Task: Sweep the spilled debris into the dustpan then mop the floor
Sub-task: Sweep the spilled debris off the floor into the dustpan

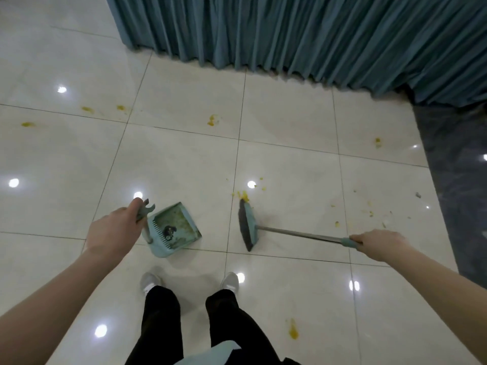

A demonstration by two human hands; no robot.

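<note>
While left hand (113, 227) grips dustpan (174, 227), broom (247, 225) extends from right hand (379, 245).

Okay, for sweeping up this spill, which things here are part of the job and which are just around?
Part of the job:
dustpan, held by left hand
broom, held by right hand
yellow bits by the broom head
yellow smears on the floor tiles

Just around:
curtain
dark floor strip
</note>
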